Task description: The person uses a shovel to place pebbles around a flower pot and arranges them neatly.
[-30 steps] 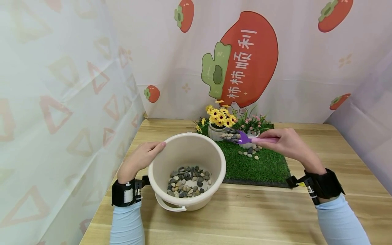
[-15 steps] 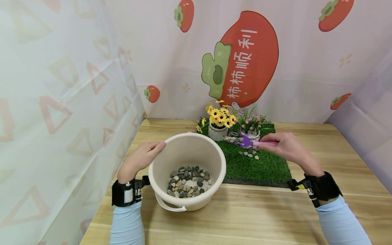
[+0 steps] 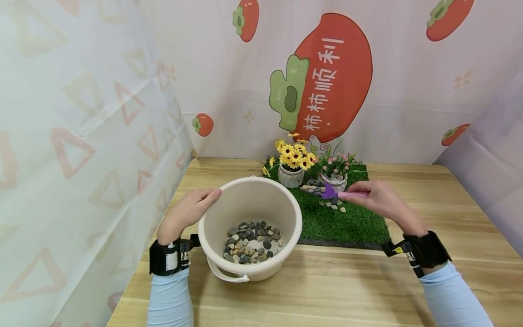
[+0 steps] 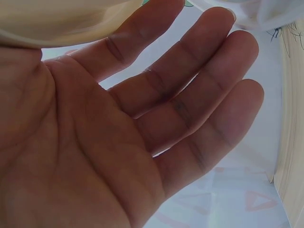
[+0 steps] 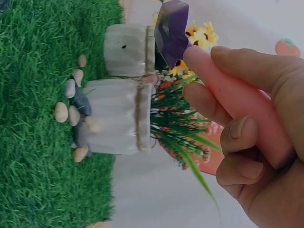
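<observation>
My right hand grips the pink handle of a small purple shovel loaded with pebbles, low over the green grass mat, just in front of the pink-flower pot. In the right wrist view the fingers wrap the pink handle, with the purple shovel blade beside the white pot. My left hand rests with straight fingers on the left rim of a cream bucket that holds several pebbles. The left wrist view shows a flat open palm.
A yellow-flower pot stands at the mat's back left. Loose pebbles lie on the grass by the pink-flower pot. Printed curtains close in the wooden table on the left, back and right.
My right hand has lowered the loaded shovel and moved it slightly right, down toward the grass before the pink-flower pot. The left hand and bucket have stayed put.
</observation>
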Demonstrator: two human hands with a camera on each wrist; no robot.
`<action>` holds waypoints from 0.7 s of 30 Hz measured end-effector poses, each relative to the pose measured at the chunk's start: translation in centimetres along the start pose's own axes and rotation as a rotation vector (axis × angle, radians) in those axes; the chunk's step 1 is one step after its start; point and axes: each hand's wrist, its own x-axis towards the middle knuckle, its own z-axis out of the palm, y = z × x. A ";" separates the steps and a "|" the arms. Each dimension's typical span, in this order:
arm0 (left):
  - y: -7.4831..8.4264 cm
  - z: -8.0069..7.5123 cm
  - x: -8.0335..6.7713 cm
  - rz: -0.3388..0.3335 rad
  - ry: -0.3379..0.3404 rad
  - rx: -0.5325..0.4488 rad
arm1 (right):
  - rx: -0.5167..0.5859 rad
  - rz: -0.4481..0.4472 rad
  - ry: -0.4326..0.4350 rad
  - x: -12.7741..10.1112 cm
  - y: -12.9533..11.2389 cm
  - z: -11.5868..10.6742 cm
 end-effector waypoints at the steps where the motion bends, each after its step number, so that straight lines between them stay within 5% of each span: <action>1: 0.0 0.0 0.0 0.001 -0.001 -0.001 | 0.015 -0.015 0.006 0.0 0.5 0.3; 12: -0.1 0.0 -0.1 -0.010 -0.007 -0.024 | -0.047 0.055 -0.029 0.5 -0.8 1.0; 21: 0.2 -0.1 -0.1 -0.017 0.008 -0.035 | 0.019 -0.034 -0.028 0.5 -0.1 1.7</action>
